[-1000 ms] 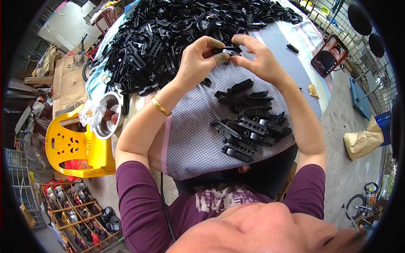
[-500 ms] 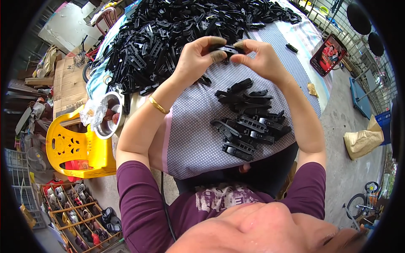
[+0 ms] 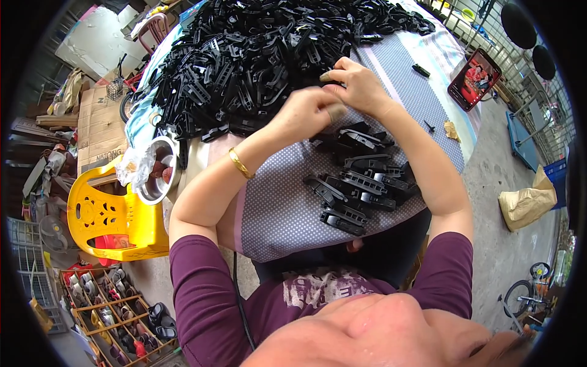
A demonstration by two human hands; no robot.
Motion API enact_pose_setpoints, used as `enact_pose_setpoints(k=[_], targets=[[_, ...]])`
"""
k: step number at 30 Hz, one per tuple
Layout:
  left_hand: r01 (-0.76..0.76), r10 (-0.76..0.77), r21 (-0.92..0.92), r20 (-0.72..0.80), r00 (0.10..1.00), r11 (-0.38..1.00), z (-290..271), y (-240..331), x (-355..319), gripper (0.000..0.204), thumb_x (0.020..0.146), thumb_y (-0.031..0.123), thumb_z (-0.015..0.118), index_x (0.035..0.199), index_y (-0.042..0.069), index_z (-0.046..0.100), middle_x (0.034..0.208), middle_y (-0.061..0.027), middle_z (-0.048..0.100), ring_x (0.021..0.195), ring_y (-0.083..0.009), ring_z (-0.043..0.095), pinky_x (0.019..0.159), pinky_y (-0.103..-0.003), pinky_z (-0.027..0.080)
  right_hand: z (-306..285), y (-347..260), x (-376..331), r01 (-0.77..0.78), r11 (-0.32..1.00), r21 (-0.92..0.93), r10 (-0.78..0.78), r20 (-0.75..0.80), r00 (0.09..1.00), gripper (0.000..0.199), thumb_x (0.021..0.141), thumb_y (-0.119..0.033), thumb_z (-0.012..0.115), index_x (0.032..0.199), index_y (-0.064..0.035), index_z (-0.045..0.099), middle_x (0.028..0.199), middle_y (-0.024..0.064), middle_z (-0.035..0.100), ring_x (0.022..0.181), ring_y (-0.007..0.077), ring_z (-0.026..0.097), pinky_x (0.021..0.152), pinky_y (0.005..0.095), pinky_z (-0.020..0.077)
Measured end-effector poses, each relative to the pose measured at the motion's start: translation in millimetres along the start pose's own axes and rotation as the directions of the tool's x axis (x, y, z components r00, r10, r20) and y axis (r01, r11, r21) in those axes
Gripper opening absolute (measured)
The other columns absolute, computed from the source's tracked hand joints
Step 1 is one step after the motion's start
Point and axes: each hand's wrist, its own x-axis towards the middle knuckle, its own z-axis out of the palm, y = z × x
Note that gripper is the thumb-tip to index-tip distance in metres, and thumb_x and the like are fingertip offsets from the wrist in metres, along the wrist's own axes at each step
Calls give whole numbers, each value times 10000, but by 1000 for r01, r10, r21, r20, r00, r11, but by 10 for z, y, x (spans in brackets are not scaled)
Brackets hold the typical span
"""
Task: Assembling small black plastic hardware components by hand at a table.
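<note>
My left hand [image 3: 309,112] is slightly blurred, its fingers bent down at the near edge of a big heap of black plastic clip-like parts [image 3: 229,67]. Close beside it, my right hand [image 3: 358,87] has its fingers curled together. Whatever it may hold is hidden. Dark coverings show on some fingertips of both hands. Just below the hands lies a smaller group of long, ribbed black parts [image 3: 361,177] on the dotted grey cloth [image 3: 275,208]. To the right of my right forearm is a small thin black piece [image 3: 430,126].
A phone [image 3: 475,79] stands at the table's right edge, near a lone black part [image 3: 420,70] and a tan scrap [image 3: 451,131]. On the left are a metal bowl [image 3: 174,177] with a plastic bag and a yellow chair [image 3: 101,214]. A paper sack [image 3: 526,205] sits on the floor.
The black part held between both hands no longer shows there. My left hand has come down and right; my right hand has shifted slightly left. A small thin piece now shows on the right.
</note>
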Motion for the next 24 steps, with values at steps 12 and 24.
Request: enact_pose_setpoints(k=[12, 24], targets=[[-234, 444, 715, -118, 888, 658, -106, -389, 192, 312, 693, 6, 600, 1003, 40, 596, 946, -115, 552, 882, -297, 521, 800, -356, 460, -264, 391, 334, -258, 960, -107, 244, -125, 962, 226, 737, -133, 512, 874, -86, 687, 875, 137, 664, 839, 285, 638, 758, 373, 506], [-333, 338, 100, -487, 805, 938, -83, -205, 138, 292, 809, -14, 568, 1099, 6, 549, 777, -49, 568, 670, -87, 592, 572, -230, 486, -84, 1463, 609, -284, 799, -530, 403, 123, 907, 422, 803, -88, 502, 1224, -104, 520, 1155, 156, 579, 1036, 304, 567, 916, 363, 443]])
